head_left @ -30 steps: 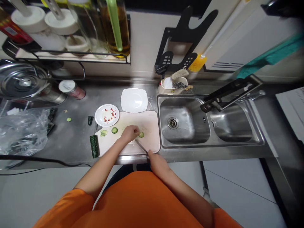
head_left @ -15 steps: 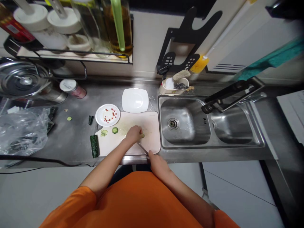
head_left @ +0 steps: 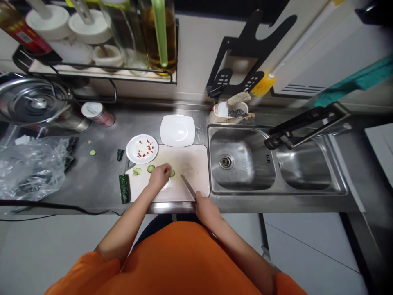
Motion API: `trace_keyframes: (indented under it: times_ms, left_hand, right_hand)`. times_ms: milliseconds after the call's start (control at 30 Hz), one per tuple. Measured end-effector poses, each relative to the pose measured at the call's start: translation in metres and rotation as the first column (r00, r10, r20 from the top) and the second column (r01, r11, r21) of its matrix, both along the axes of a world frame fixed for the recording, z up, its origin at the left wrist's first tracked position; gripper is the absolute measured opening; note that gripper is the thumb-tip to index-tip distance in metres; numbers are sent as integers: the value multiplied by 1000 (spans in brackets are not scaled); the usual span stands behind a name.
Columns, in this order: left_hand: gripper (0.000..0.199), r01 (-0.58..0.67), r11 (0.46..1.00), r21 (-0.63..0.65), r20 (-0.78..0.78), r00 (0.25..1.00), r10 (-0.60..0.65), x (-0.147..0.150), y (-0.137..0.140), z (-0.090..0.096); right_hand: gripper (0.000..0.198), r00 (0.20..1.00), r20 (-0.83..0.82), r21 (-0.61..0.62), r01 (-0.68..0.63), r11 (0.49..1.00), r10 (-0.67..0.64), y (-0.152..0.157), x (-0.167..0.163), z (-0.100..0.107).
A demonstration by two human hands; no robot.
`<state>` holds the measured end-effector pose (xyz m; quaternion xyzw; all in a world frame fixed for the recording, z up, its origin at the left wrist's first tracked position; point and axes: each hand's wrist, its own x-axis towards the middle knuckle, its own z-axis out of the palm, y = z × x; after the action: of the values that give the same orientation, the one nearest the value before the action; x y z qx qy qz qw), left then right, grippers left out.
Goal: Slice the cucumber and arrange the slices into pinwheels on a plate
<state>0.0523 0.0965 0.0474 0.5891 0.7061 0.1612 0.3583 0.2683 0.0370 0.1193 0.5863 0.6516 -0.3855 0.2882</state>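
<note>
My left hand [head_left: 160, 176] is over the white cutting board [head_left: 196, 164], its fingers curled closed against a small cucumber piece [head_left: 172, 173]. The fingers partly hide how they grip it. My right hand [head_left: 208, 209] is wrapped round the handle of a knife [head_left: 188, 186]. Its blade points up and left over the board, apart from the cucumber. A round cucumber slice [head_left: 150, 168] lies just left of my left hand, with thin cucumber shavings [head_left: 136, 172] beyond it. A dark green length of cucumber [head_left: 124, 189] rests at the board's left edge.
A plate with red bits [head_left: 141, 149] overlaps the board's upper left corner. Behind the board is a white square dish [head_left: 177, 130]. The double sink [head_left: 242, 157] with its black faucet [head_left: 294, 127] lies right. Left are a plastic bag [head_left: 33, 168] and a cucumber end [head_left: 119, 154].
My left hand has moved left across the board, and the cucumber piece has shifted left with it. The knife now stands apart from that hand, its tip further right and higher.
</note>
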Motion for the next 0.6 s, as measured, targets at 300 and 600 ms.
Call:
trace_keyframes:
  times_ms: [300, 600]
  left_hand:
    - [25, -14, 960, 279, -63, 997, 33, 0, -33, -32]
    - [18, -84, 921, 380, -43, 993, 108, 7, -34, -41]
  right_hand:
    - [42, 998, -11, 113, -56, 992, 57, 3, -13, -9]
    - [40, 990, -30, 172, -133, 976, 140, 5, -39, -3]
